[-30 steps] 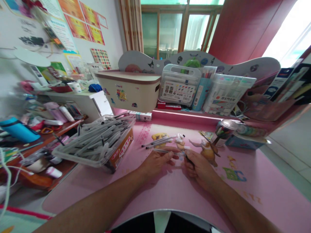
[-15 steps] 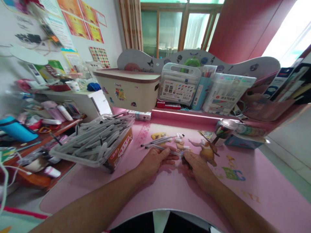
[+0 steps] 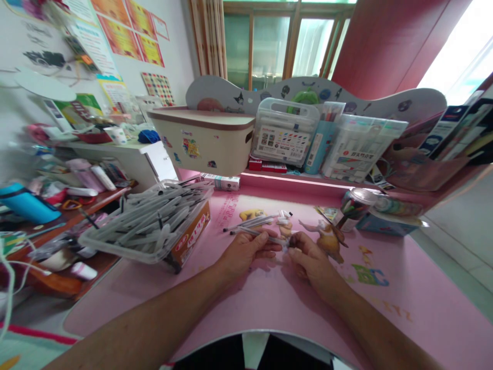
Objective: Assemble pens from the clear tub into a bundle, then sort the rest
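While the pen [image 3: 246, 232] is held low over the pink counter [image 3: 269, 303], it is gripped from both ends. The left hand [image 3: 246, 253] is closed round the barrel, with the dark tip left sticking out to the left. The right hand [image 3: 310, 259] is pinched narrow on the other end, which is hidden by the fingers, so what is held there besides the pen cannot be told. Just beyond the hands a few loose pens [image 3: 257, 221] are laid together on the counter, and a tray [image 3: 127, 251] heaped with more is set to the left on an orange box [image 3: 191, 234].

A slip may be judged the main risk: with so thin a barrel pinched only by fingertips, a small part could be dropped and lost among the loose pens. The barrel could also be bent if the two ends are pushed out of line. A can [image 3: 352, 206] stands near the right wrist and could be knocked by a wide elbow.
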`<state>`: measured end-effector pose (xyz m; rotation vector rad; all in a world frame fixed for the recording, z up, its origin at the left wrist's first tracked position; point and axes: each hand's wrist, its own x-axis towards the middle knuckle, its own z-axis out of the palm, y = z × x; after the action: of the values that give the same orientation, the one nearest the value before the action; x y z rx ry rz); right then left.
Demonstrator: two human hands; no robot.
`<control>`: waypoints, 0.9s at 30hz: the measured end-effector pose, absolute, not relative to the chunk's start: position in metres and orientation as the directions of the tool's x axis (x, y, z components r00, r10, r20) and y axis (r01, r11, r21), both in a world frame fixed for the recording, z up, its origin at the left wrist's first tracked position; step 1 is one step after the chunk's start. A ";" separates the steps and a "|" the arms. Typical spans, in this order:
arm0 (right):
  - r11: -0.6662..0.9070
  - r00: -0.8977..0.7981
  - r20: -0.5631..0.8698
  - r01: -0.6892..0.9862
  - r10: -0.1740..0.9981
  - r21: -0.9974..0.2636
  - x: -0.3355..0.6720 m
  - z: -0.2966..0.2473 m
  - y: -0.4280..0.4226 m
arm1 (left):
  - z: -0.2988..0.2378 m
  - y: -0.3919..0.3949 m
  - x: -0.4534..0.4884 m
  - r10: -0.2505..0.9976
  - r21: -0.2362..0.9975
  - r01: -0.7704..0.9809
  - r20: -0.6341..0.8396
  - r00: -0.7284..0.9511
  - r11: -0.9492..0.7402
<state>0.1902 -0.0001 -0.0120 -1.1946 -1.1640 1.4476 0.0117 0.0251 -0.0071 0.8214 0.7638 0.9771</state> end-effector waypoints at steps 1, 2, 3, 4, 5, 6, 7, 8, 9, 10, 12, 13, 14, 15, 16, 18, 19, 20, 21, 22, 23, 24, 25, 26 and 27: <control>-0.161 -0.141 -0.146 -0.099 0.979 -0.982 0.191 -0.013 0.000 | -0.007 0.025 0.012 0.916 0.859 -0.397 -0.179 0.360 0.324; -0.165 -0.140 -0.148 -0.117 0.979 -0.979 0.191 -0.014 0.000 | -0.007 0.025 0.012 0.916 0.859 -0.398 -0.177 0.360 0.323; -0.168 -0.127 -0.153 -0.116 0.980 -0.979 0.192 -0.016 0.000 | -0.007 0.026 0.012 0.915 0.859 -0.398 -0.174 0.364 0.321; -0.170 -0.106 -0.159 -0.099 0.982 -0.981 0.192 -0.017 0.001 | -0.007 0.026 0.011 0.913 0.861 -0.396 -0.169 0.370 0.319; -0.169 -0.085 -0.163 -0.069 0.983 -0.983 0.193 -0.018 0.001 | -0.008 0.026 0.011 0.912 0.863 -0.393 -0.165 0.375 0.317; -0.167 -0.068 -0.165 -0.036 0.984 -0.985 0.193 -0.018 0.001 | -0.008 0.027 0.011 0.912 0.864 -0.392 -0.162 0.376 0.315; -0.162 -0.060 -0.161 -0.010 0.985 -0.987 0.194 -0.018 0.001 | -0.008 0.027 0.011 0.913 0.865 -0.391 -0.161 0.376 0.314; -0.156 -0.064 -0.156 -0.002 0.986 -0.988 0.193 -0.018 0.000 | -0.008 0.027 0.010 0.914 0.866 -0.391 -0.159 0.374 0.311; -0.154 -0.078 -0.152 -0.013 0.985 -0.988 0.193 -0.017 0.000 | -0.007 0.027 0.010 0.915 0.866 -0.393 -0.158 0.370 0.309; -0.155 -0.097 -0.151 -0.040 0.984 -0.987 0.192 -0.015 0.000 | -0.007 0.027 0.010 0.917 0.866 -0.394 -0.158 0.367 0.307; -0.173 -0.143 -0.156 -0.111 0.977 -0.979 0.191 -0.013 -0.001 | -0.006 0.026 0.010 0.919 0.868 -0.393 -0.158 0.362 0.304; -0.181 -0.162 -0.158 -0.139 0.974 -0.974 0.190 -0.012 -0.001 | -0.005 0.026 0.010 0.920 0.869 -0.392 -0.157 0.360 0.302; -0.183 -0.166 -0.157 -0.151 0.973 -0.972 0.190 -0.012 -0.002 | -0.004 0.026 0.010 0.920 0.871 -0.389 -0.154 0.360 0.299; -0.180 -0.158 -0.157 -0.144 0.975 -0.973 0.190 -0.012 -0.002 | -0.004 0.025 0.010 0.919 0.874 -0.385 -0.153 0.363 0.297; -0.174 -0.142 -0.156 -0.123 0.977 -0.977 0.190 -0.012 -0.002 | -0.004 0.025 0.011 0.918 0.877 -0.379 -0.152 0.367 0.297; -0.158 -0.109 -0.151 -0.060 0.983 -0.986 0.191 -0.014 -0.002 | -0.004 0.025 0.011 0.916 0.881 -0.370 -0.150 0.373 0.295; -0.152 -0.098 -0.148 -0.029 0.984 -0.988 0.191 -0.014 -0.001 | -0.005 0.025 0.011 0.916 0.882 -0.368 -0.152 0.370 0.295; -0.149 -0.094 -0.147 -0.009 0.985 -0.989 0.191 -0.015 -0.001 | -0.006 0.025 0.010 0.919 0.881 -0.369 -0.158 0.362 0.297; -0.149 -0.092 -0.148 -0.005 0.985 -0.989 0.191 -0.014 -0.001 | -0.007 0.026 0.010 0.922 0.879 -0.370 -0.169 0.350 0.301; -0.152 -0.091 -0.150 -0.017 0.985 -0.988 0.190 -0.014 -0.001 | -0.007 0.026 0.009 0.925 0.876 -0.372 -0.181 0.335 0.306; -0.160 -0.094 -0.156 -0.047 0.983 -0.986 0.190 -0.013 0.000 | -0.008 0.027 0.008 0.929 0.874 -0.377 -0.191 0.316 0.308; -0.177 -0.105 -0.167 -0.092 0.980 -0.980 0.189 -0.011 0.000 | -0.007 0.028 0.007 0.935 0.872 -0.384 -0.193 0.299 0.303; -0.200 -0.121 -0.183 -0.147 0.976 -0.969 0.189 -0.010 0.000 | -0.007 0.029 0.006 0.941 0.873 -0.391 -0.186 0.284 0.291; -0.230 -0.148 -0.202 -0.204 0.968 -0.952 0.189 -0.008 -0.001 | -0.006 0.030 0.005 0.947 0.876 -0.398 -0.171 0.271 0.272; -0.265 -0.184 -0.222 -0.259 0.958 -0.929 0.189 -0.007 -0.001 | -0.005 0.030 0.005 0.953 0.880 -0.403 -0.153 0.262 0.252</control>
<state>0.1893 -0.0007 -0.0068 -1.0898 -0.9703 1.6259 0.0047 0.0304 -0.0054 0.8337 0.8185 1.0773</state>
